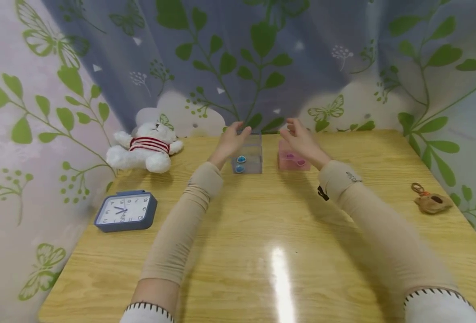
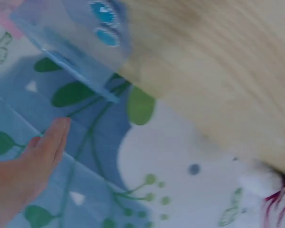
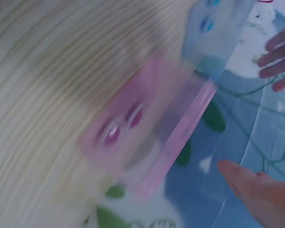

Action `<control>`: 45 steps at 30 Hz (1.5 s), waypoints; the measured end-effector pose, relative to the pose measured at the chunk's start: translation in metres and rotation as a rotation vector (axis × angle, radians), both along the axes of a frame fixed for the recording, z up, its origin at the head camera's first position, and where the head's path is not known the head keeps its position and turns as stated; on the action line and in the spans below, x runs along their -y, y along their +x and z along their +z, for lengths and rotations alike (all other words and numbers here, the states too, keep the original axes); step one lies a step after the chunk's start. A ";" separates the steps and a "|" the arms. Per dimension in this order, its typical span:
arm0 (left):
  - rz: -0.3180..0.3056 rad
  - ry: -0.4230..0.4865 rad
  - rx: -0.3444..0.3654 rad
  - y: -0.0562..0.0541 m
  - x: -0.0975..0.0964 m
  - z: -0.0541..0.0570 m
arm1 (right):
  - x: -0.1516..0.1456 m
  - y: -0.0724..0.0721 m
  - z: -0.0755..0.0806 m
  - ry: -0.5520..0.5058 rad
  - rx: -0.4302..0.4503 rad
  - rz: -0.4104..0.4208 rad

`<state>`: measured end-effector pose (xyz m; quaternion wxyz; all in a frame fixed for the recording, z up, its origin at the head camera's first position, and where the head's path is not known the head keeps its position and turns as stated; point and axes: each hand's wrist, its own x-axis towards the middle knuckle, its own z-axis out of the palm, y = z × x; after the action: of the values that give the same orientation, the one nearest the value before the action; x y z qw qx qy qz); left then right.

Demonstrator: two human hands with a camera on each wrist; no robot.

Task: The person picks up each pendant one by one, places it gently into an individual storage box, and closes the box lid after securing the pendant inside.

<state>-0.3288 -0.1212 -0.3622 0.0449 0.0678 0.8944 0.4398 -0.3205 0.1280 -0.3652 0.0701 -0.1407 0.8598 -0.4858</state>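
Near the back edge of the table stands a clear bluish plastic box (image 1: 255,166) with its lid raised; two blue oval gem pieces (image 1: 241,159) with pale rims lie in it. To its right is a pink see-through box (image 3: 149,78), its lid also up, with purplish-pink gem pieces (image 3: 135,115) inside. My left hand (image 1: 231,142) hovers by the bluish box's lid, fingers loosely extended and holding nothing. Over the pink box, my right hand (image 1: 301,141) has its fingers apart and slightly bent, likewise without anything in them. The right wrist view is blurred.
On the left, a white teddy bear (image 1: 151,146) in a striped top lies behind a blue alarm clock (image 1: 125,211). A brown plush keychain (image 1: 433,203) rests at the right. A patterned curtain (image 1: 238,58) hangs right behind the wooden table (image 1: 238,251).
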 end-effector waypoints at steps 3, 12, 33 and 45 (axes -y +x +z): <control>0.037 0.018 0.055 -0.003 0.013 -0.006 | 0.020 -0.002 0.000 -0.071 0.067 -0.006; 0.117 0.107 0.182 -0.007 0.029 -0.019 | 0.060 -0.011 -0.014 -0.152 0.232 -0.002; 0.163 0.289 0.223 -0.003 0.021 -0.025 | 0.085 -0.018 -0.033 -0.325 0.307 -0.093; 0.157 0.303 0.153 -0.004 0.020 -0.030 | 0.088 -0.016 -0.033 -0.325 0.256 -0.098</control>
<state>-0.3325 -0.1411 -0.3925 0.0677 -0.0296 0.8144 0.5756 -0.3364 0.0402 -0.3978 0.1314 -0.0452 0.7601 -0.6348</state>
